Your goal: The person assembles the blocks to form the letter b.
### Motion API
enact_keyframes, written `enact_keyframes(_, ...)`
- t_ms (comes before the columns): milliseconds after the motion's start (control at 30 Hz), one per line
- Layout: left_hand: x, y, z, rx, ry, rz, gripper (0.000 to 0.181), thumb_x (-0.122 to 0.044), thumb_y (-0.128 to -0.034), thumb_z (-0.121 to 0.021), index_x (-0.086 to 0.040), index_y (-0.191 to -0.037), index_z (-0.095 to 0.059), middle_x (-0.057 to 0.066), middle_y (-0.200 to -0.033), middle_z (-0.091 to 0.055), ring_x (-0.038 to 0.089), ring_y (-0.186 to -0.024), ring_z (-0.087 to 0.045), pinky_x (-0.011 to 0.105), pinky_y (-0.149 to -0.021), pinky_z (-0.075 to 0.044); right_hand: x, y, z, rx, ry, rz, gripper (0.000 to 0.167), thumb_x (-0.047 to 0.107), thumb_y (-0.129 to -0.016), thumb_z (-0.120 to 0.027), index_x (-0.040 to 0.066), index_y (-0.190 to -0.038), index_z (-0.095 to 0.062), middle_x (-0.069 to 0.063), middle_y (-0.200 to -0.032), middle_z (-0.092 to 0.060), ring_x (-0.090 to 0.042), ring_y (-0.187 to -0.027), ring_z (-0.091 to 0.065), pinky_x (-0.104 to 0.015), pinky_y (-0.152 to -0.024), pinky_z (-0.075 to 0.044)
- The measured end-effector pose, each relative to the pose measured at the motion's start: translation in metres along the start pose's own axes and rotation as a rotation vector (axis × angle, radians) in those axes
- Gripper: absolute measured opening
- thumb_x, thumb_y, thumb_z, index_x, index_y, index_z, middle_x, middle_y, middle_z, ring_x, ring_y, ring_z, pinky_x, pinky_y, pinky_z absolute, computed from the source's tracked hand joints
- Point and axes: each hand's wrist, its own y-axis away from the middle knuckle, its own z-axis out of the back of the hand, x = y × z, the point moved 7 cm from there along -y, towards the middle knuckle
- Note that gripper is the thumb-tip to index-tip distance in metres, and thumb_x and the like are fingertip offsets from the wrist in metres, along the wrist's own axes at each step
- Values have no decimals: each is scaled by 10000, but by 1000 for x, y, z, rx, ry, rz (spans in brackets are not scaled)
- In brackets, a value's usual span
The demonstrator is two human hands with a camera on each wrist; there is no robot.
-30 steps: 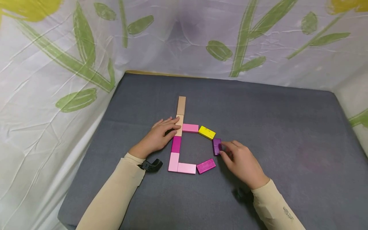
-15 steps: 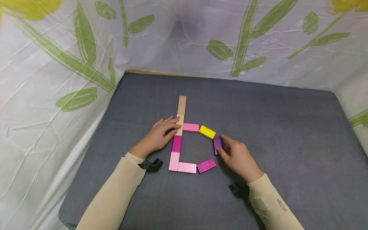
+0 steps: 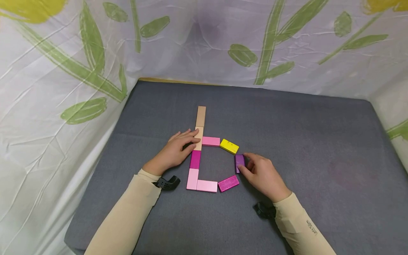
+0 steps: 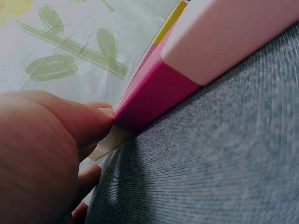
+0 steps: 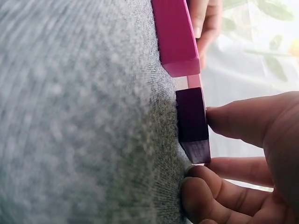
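Observation:
A purple block [image 3: 239, 163] lies at the right side of a letter-like outline made of coloured blocks. My right hand [image 3: 265, 174] has its thumb on this block's top and its index finger at the far right corner; in the right wrist view the other fingers [image 5: 201, 191] curl beside it, low to the cloth. My left hand [image 3: 173, 150] rests with extended fingers on a cream block [image 3: 199, 146] in the outline's upright column. Its thumb [image 4: 96, 122] lies close to the dark pink block [image 4: 152, 95] in the left wrist view.
Along the outline sit a tan block [image 3: 200, 116], a pink block [image 3: 211, 141], a yellow block [image 3: 229, 146], a magenta block [image 3: 228, 183] and two pale pink blocks [image 3: 207, 186]. Dark grey cloth [image 3: 302, 134] covers the table, with white patterned fabric [image 3: 204, 67] hanging behind.
My right hand has shifted left, its thumb coming over the purple block's top. The purple block has slid slightly left. My left hand has stayed in place.

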Motion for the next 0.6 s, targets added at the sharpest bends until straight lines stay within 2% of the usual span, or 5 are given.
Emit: enact_keyframes(600, 4, -1, -2, -2, 1, 0, 348, -177, -1071, -610, -88, -1399, -686, 46, -1643, -453, 303, -1563, -351, 546, -1304, -127, 0, 2, -1, 6, 6, 17, 449, 241, -923, -813, 14, -1293, -698, -23, -811, -612, -130, -665, -511, -285, -584, -452)
